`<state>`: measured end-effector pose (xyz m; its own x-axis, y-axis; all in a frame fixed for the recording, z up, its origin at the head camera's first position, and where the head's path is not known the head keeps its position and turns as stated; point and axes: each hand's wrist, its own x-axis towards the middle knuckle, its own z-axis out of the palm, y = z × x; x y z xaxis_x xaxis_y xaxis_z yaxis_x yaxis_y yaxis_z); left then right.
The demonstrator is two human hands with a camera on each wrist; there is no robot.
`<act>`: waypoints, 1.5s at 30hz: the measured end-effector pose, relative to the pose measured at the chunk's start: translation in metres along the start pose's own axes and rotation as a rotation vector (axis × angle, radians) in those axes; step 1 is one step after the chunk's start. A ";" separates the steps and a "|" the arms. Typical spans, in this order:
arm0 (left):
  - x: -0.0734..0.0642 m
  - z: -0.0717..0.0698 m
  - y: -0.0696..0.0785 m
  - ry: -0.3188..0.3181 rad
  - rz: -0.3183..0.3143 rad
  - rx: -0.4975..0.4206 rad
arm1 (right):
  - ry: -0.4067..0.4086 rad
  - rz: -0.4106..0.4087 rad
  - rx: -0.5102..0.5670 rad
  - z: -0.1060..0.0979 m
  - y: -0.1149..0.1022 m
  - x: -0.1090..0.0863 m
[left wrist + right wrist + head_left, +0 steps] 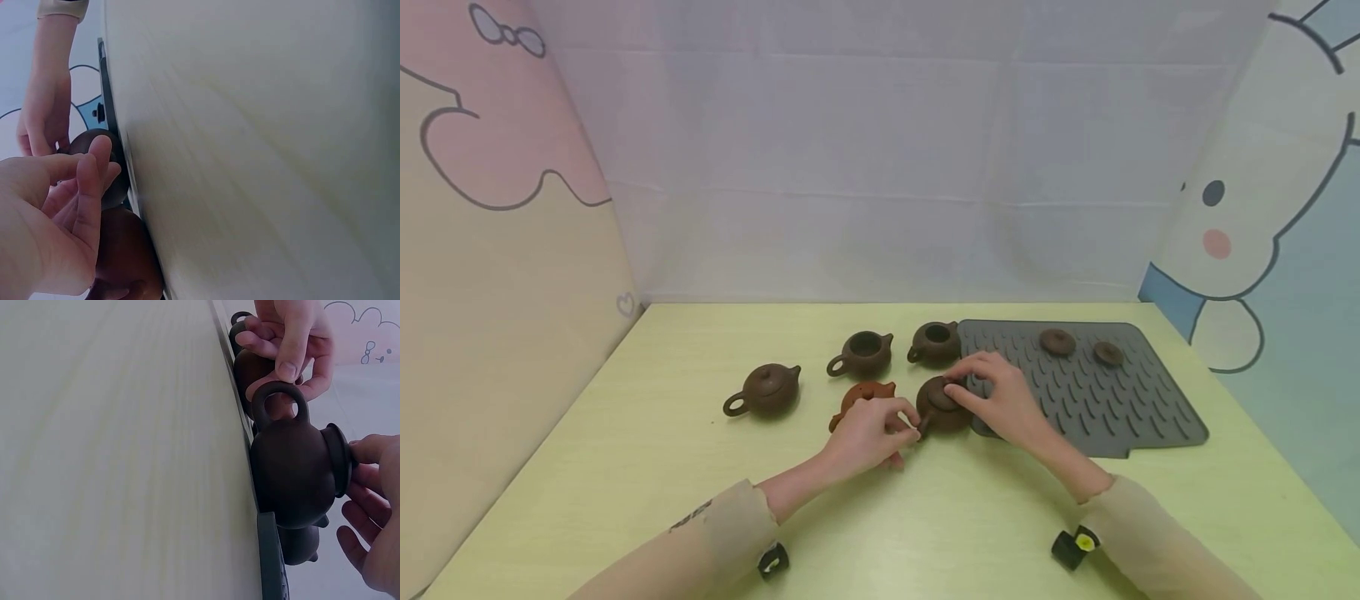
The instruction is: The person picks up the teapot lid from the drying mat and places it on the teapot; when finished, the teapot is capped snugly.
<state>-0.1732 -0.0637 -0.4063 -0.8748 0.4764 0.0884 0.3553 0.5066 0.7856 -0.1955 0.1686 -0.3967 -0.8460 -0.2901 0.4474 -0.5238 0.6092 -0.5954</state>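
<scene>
In the head view a dark brown teapot (942, 417) stands at the left edge of the grey mat, its handle toward me. My left hand (867, 433) pinches that handle (281, 389) between thumb and fingers. At the teapot's mouth sits a round lid (337, 459); the fingertips of my right hand (1006, 402) hold it by its knob. The right wrist view shows the lid at the opening, its rim standing slightly proud of the body. Partly hidden behind my left hand is a reddish-brown teapot (868, 389).
A lidded brown teapot (769, 392) stands at the left. Farther back are two lidless ones, a middle teapot (863, 358) and a right teapot (936, 345) by the mat. On the ridged grey mat (1093, 425) lie a larger lid (1057, 342) and a smaller lid (1108, 355).
</scene>
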 end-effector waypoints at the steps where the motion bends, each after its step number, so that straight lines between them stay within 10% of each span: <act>1: 0.000 0.000 0.000 0.000 -0.001 -0.001 | 0.000 0.001 0.001 0.000 0.000 0.000; 29: -0.001 -0.003 0.003 -0.015 -0.020 -0.008 | -0.060 0.027 0.002 0.000 0.006 0.001; 39: -0.009 -0.027 0.010 -0.059 0.073 0.214 | -0.079 0.016 0.015 0.000 0.005 0.002; 45: -0.008 -0.053 0.007 0.074 0.131 0.316 | -0.087 0.034 0.016 -0.001 0.005 0.002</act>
<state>-0.1812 -0.1024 -0.3693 -0.8326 0.5044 0.2288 0.5401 0.6480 0.5371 -0.1992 0.1714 -0.3985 -0.8683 -0.3331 0.3677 -0.4958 0.6080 -0.6201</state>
